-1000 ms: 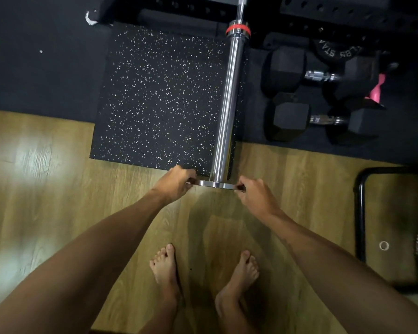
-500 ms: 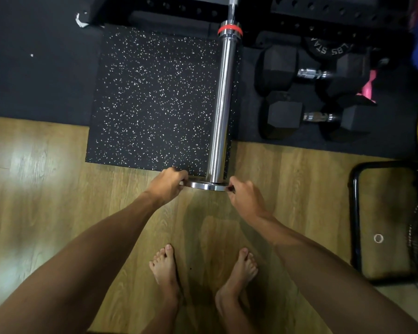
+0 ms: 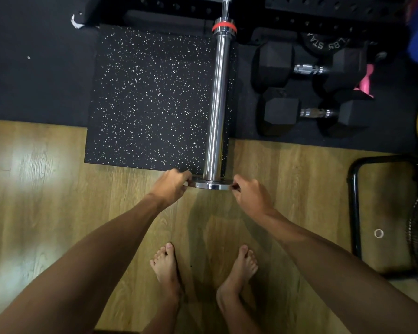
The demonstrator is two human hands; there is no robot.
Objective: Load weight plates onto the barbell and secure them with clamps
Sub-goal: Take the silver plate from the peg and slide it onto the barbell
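Note:
A chrome barbell sleeve (image 3: 217,104) runs from a red-banded collar (image 3: 224,26) at the top down toward me. A thin silver weight plate (image 3: 211,185) sits edge-on at the sleeve's near end. My left hand (image 3: 170,186) grips the plate's left edge. My right hand (image 3: 250,196) grips its right edge. No clamp shows in view.
A black speckled rubber mat (image 3: 150,100) lies under the sleeve. Two hex dumbbells (image 3: 309,68) (image 3: 316,114) and a black plate (image 3: 328,43) rest to the right. A black metal frame (image 3: 355,213) stands on the wooden floor at right. My bare feet (image 3: 203,273) stand below the bar end.
Both hands keep their grip on the thin plate at the sleeve's end. The view has shifted slightly; the plate stays at the tip.

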